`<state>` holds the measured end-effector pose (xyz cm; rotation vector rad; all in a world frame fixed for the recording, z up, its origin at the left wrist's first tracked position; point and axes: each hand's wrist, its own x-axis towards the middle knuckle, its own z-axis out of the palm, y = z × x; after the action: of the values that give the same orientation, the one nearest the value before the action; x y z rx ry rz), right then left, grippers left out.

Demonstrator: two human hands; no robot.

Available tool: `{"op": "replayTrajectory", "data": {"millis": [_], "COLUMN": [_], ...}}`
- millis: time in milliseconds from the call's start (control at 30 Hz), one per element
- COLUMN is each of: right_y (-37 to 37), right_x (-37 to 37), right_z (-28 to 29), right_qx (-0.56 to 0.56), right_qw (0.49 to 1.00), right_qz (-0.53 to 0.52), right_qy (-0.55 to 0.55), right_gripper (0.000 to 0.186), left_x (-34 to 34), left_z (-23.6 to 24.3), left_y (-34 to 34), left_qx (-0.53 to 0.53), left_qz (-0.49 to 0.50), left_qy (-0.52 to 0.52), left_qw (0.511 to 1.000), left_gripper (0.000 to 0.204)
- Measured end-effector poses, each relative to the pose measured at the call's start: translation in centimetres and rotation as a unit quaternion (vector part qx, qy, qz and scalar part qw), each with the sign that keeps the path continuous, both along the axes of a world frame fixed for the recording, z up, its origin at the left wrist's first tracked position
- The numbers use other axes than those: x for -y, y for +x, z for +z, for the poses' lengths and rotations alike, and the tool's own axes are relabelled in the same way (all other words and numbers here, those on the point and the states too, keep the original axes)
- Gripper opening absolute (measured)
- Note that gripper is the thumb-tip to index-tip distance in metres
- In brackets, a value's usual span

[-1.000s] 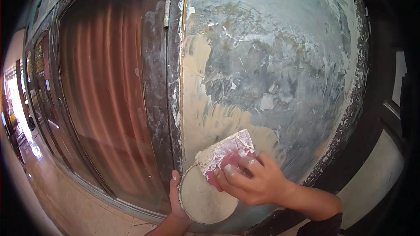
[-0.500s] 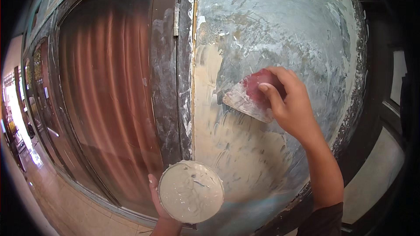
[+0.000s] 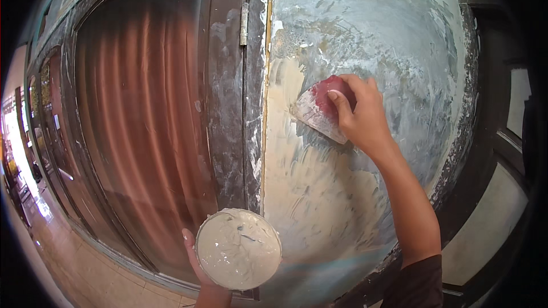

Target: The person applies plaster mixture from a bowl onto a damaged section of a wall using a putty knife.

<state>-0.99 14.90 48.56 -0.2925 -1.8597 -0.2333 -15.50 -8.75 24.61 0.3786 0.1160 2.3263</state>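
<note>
A red putty knife (image 3: 329, 92) with a wide, putty-smeared blade is gripped in my right hand (image 3: 363, 115), thumb on its near face. Its blade edge lies against the grey wall (image 3: 394, 51), tilted down to the right. Beige putty (image 3: 325, 194) covers the wall below the blade, and a strip of it runs up beside the door frame. At the lower middle my left hand (image 3: 197, 262) holds up a round tub of beige putty (image 3: 238, 249) from its left side and underneath. Most of those fingers are hidden behind the tub.
Left of the wall stands a dark wooden door frame (image 3: 228, 91) with a metal hinge (image 3: 244, 24). Behind its glass hangs a reddish-brown curtain (image 3: 142, 114). Another dark frame (image 3: 485, 108) borders the wall on the right. Tiled floor (image 3: 114, 268) shows at lower left.
My right hand and the putty knife have moved slightly up and left in the picture. The tub has shifted a little left, while the wall and door appear slightly further right.
</note>
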Motion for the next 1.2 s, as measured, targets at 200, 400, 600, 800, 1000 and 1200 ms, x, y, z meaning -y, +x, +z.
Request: {"op": "replayTrajectory", "data": {"millis": [200,400,600,800,1000,1200], "right_y": [0.0,0.4,0.1,-0.4,0.1,-0.5], "right_x": [-0.2,-0.7,-0.6,-2.0,-0.9,-1.3], "right_z": [-0.3,0.4,-0.8,0.8,-1.0,-0.9], "right_qx": [-0.003,-0.032,0.007,-0.05,-0.019,-0.016], "right_qw": [0.999,0.999,1.0,0.999,0.999,0.999], "right_qz": [0.029,0.0,0.005,0.002,0.02,-0.005], "right_qy": [-0.011,-0.001,-0.001,0.01,0.019,0.047], "right_gripper": [0.022,0.022,0.025,0.027,0.027,0.027], "left_x": [0.1,-0.6,-0.5,-0.7,-0.4,-0.8], "left_z": [0.5,0.3,0.2,-0.2,-1.1,-0.9], "left_y": [-0.2,-0.9,-1.3,-1.9,-2.8,-2.5], "left_qx": [-0.028,-0.004,0.001,0.01,-0.062,-0.08], "left_qz": [-0.009,0.0,0.014,0.007,-0.019,-0.017], "left_qy": [0.05,0.015,0.009,0.002,0.036,0.039], "left_qw": [0.998,1.0,1.0,1.0,0.997,0.996], "left_gripper": [0.071,0.069,0.07,0.072,0.072,0.073]}}
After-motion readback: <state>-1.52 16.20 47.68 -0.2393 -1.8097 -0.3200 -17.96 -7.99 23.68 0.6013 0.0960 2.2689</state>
